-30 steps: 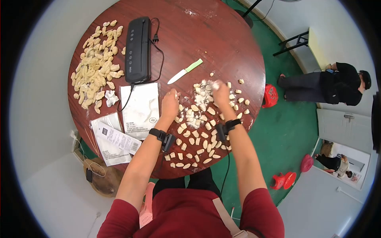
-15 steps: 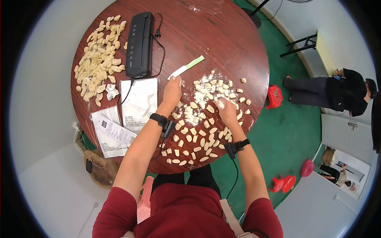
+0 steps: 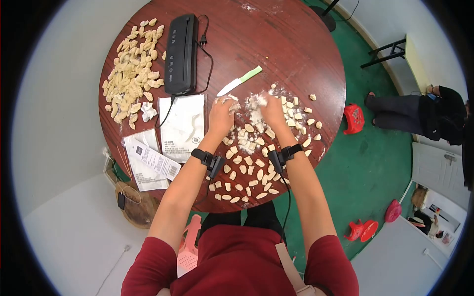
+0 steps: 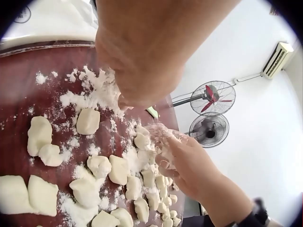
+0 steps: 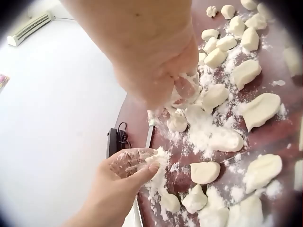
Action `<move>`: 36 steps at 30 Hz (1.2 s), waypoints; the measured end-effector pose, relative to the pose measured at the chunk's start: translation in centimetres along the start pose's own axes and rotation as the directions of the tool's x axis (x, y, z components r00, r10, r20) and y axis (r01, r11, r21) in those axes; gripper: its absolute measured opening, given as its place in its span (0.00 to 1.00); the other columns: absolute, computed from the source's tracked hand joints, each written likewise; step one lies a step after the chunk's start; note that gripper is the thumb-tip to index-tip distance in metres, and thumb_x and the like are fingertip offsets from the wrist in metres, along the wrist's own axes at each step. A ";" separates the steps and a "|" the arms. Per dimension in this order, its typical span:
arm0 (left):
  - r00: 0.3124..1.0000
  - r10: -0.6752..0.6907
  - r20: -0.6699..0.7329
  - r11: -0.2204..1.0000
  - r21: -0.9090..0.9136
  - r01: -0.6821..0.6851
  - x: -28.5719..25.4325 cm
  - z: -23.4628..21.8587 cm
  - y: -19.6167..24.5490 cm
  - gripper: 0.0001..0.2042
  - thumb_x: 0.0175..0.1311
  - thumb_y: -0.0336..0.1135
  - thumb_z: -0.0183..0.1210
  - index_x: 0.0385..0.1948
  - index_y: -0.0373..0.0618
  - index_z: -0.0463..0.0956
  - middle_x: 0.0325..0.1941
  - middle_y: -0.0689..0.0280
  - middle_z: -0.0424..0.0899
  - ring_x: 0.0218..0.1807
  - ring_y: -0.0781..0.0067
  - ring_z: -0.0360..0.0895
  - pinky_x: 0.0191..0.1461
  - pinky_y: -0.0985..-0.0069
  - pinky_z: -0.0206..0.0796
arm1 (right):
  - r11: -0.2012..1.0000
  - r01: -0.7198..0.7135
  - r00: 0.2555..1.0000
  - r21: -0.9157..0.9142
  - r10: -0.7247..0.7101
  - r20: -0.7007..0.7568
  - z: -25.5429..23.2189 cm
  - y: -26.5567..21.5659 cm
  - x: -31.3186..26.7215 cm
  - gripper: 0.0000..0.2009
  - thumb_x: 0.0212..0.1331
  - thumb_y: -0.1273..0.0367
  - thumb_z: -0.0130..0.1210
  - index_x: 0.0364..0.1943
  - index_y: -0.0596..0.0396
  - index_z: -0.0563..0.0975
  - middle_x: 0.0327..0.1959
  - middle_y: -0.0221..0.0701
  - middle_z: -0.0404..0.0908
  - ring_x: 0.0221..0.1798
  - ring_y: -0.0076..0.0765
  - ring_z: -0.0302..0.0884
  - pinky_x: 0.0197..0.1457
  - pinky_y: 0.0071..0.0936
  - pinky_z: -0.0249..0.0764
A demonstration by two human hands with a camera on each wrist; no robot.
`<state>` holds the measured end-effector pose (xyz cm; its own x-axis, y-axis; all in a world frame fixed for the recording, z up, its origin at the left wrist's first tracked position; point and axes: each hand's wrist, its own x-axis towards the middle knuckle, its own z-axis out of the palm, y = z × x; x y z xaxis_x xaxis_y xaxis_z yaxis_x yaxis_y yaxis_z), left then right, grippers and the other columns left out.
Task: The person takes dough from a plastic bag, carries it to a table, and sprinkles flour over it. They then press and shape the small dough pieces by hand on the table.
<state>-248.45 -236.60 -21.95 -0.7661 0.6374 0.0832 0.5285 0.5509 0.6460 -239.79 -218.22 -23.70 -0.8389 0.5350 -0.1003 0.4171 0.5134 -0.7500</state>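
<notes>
My left hand (image 3: 221,118) is low over the table beside a patch of white flour (image 5: 158,182). In the right wrist view its floury fingers and thumb are loosely bent at the edge of that flour. My right hand (image 3: 273,112), blurred and coated in flour, is among cut dough pieces (image 4: 135,187) in the floury area. Its fingers bend down over the flour; I cannot tell whether they hold a piece. More dough pieces (image 3: 243,168) lie spread toward the near table edge. A knife with a green handle (image 3: 251,74) lies beyond both hands.
A black vacuum sealer (image 3: 180,54) with its cord stands left of the knife. Shaped dough pieces (image 3: 131,74) are heaped at the far left. White bags (image 3: 181,129) and a paper label (image 3: 150,160) lie near the left arm. A person (image 3: 419,112) stands at the right.
My right hand drew back toward me, then moved out again over the flour. The left hand has come away from the knife tip, and white flour now shows at its fingers.
</notes>
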 end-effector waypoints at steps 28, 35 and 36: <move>0.960 -0.262 -0.096 0.959 -0.136 0.249 -21.6 -3.4 2.4 0.22 0.67 0.29 0.55 0.63 0.43 0.68 0.61 0.51 0.72 0.63 0.48 0.69 0.65 0.60 0.63 | 0.988 0.148 0.921 0.052 -0.157 0.358 2.1 -2.7 -9.4 0.16 0.54 0.76 0.55 0.49 0.64 0.78 0.45 0.55 0.80 0.50 0.61 0.77 0.53 0.44 0.73; 0.873 -0.454 -0.178 0.885 0.019 0.464 -28.6 -3.5 1.9 0.26 0.57 0.30 0.65 0.59 0.43 0.70 0.52 0.52 0.70 0.52 0.47 0.70 0.59 0.57 0.64 | 0.993 0.111 0.844 0.051 -0.121 0.523 3.8 -5.2 -10.8 0.11 0.57 0.74 0.55 0.44 0.59 0.80 0.39 0.50 0.82 0.45 0.57 0.80 0.50 0.42 0.74; 0.829 -0.531 -0.175 0.847 -0.091 0.524 -29.3 -2.8 1.7 0.27 0.55 0.30 0.66 0.58 0.43 0.69 0.52 0.52 0.70 0.52 0.47 0.70 0.58 0.57 0.65 | 0.980 0.149 0.716 0.135 -0.201 0.668 4.0 -4.6 -11.0 0.11 0.57 0.75 0.55 0.43 0.58 0.80 0.37 0.49 0.83 0.44 0.57 0.80 0.50 0.43 0.73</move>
<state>-226.08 -255.85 -21.20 -0.9798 0.1412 -0.1416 0.0130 0.7516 0.6595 -233.86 -229.21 -21.77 -0.9184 -0.1681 -0.3581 0.2365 0.4924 -0.8377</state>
